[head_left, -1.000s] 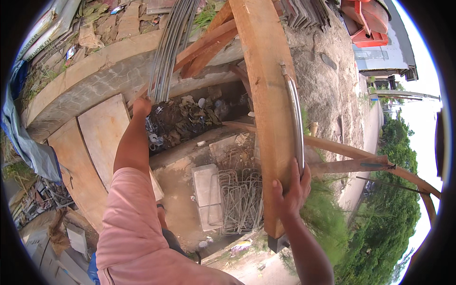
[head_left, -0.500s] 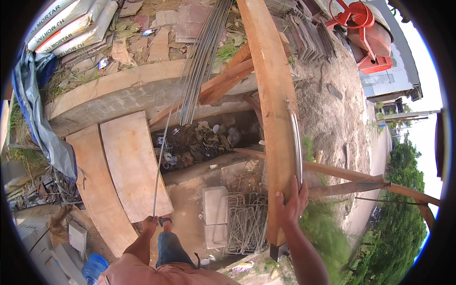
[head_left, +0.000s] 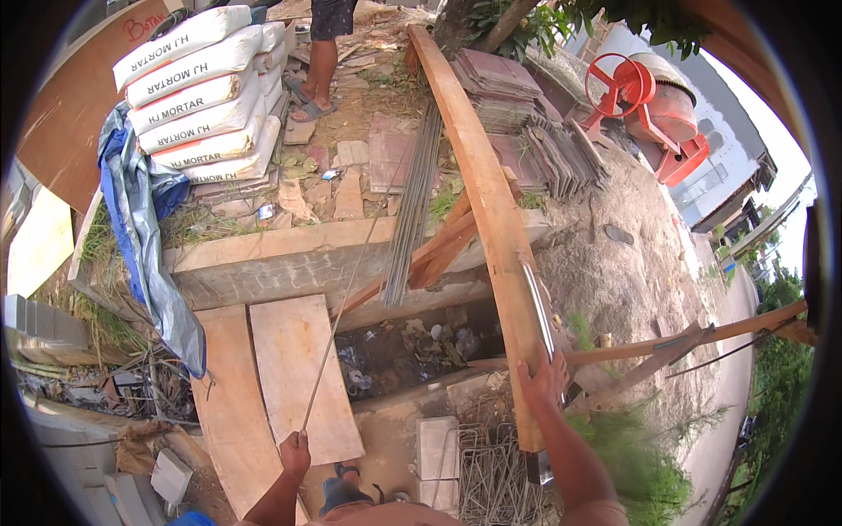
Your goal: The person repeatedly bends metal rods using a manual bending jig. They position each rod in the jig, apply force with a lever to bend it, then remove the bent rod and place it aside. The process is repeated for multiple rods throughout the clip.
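My left hand [head_left: 296,451] is closed round the lower end of a thin steel rod [head_left: 331,344]. The rod slants up and away over two plywood sheets [head_left: 300,373] toward a bundle of similar steel rods [head_left: 416,193]. On the right, a long wooden beam [head_left: 485,197] runs away from me. A shiny metal pipe [head_left: 536,302] lies along its right side. My right hand [head_left: 545,384] grips the near end of this pipe, resting against the beam. A dark metal piece [head_left: 539,469] shows at the beam's near end.
Below the beam are bent steel stirrups [head_left: 500,478] beside concrete blocks [head_left: 437,451]. A trench with rubbish [head_left: 430,342] crosses ahead, before a low wall [head_left: 289,263]. Beyond are stacked white sacks [head_left: 197,96], another person's legs [head_left: 323,66] and a red concrete mixer [head_left: 653,105].
The view has tipped up, bringing the sacks and another person's legs into sight. My left hand, still on the rod, has moved slightly forward over the plywood. My right hand stays at the pipe.
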`<state>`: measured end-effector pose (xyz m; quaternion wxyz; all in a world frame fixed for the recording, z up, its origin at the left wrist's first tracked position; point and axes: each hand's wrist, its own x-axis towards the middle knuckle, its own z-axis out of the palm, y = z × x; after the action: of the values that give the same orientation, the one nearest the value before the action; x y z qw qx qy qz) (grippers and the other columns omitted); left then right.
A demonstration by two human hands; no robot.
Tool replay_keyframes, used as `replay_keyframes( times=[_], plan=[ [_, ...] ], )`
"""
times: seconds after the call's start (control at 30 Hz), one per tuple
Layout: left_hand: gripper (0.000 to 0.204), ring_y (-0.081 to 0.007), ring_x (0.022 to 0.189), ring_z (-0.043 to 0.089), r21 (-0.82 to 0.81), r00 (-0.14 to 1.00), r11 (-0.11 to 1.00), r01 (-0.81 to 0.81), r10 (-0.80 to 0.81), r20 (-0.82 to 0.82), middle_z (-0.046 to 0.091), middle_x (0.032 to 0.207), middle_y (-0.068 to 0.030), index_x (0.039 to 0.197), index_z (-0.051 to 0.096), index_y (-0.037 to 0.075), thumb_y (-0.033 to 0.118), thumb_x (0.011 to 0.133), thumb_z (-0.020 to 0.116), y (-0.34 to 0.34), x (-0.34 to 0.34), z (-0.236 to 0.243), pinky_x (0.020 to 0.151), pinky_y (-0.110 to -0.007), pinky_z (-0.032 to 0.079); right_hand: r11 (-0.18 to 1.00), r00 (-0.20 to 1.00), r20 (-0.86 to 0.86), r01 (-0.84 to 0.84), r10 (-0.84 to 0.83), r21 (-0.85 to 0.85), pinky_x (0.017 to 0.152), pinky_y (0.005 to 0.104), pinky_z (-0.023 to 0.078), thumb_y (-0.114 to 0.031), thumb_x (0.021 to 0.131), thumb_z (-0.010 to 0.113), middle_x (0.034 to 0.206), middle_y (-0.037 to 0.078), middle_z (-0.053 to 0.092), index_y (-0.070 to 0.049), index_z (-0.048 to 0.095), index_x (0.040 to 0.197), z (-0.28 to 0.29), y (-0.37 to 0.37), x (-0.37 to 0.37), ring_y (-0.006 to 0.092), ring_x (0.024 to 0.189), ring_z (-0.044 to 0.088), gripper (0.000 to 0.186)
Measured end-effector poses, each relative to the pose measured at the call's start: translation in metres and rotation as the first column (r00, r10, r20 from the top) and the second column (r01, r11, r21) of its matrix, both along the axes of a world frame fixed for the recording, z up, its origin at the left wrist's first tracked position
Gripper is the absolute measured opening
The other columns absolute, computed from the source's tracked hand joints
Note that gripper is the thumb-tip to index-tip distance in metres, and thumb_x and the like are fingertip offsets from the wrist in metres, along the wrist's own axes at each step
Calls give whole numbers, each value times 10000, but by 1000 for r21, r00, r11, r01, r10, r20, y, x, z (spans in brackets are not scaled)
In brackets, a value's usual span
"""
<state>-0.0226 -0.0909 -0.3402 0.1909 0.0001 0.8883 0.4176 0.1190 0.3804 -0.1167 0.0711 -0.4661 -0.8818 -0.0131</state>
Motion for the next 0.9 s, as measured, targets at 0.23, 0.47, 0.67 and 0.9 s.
replay_keyframes(
  times=[0.23, 0.47, 0.67, 0.9],
  plan=[
    [435, -160, 537, 450, 219, 990, 967, 130, -113, -88, 484, 556, -83, 689, 558, -1, 322, 975, 504, 37, -34, 99, 521, -357, 387, 1000, 997, -79, -16, 17, 13, 1013, 539, 335, -424, 821, 647, 1310, 195, 446, -161, 498, 1352, -13, 5, 2, 386, 1238, 412, 611],
    [335, -85, 418, 271, 529, 667, 837, -139, -316, 675, 339, 538, 32, 844, 517, 85, 385, 990, 484, 100, -59, 148, 386, -263, 218, 997, 991, -132, -18, 29, 81, 1010, 538, 337, -447, 801, 658, 1289, 184, 466, -178, 522, 1329, -26, 12, 7, 380, 1233, 424, 608],
    [280, -91, 475, 335, 597, 574, 754, -273, -370, 730, 427, 656, -3, 912, 522, 99, 369, 983, 503, 107, -55, 165, 408, -251, 262, 991, 983, -181, 14, 11, 136, 997, 536, 346, -416, 819, 637, 1263, 175, 494, -80, 473, 1358, -36, 16, 4, 372, 1192, 464, 655],
    [212, -128, 584, 442, 700, 660, 650, -297, -390, 642, 550, 760, -52, 980, 549, 64, 270, 987, 497, 112, -40, 198, 482, -263, 371, 981, 976, -104, 194, -191, 16, 914, 493, 463, -197, 848, 559, 1165, 228, 581, 2, 551, 1170, -25, 31, -7, 369, 1138, 552, 379]
  ],
)
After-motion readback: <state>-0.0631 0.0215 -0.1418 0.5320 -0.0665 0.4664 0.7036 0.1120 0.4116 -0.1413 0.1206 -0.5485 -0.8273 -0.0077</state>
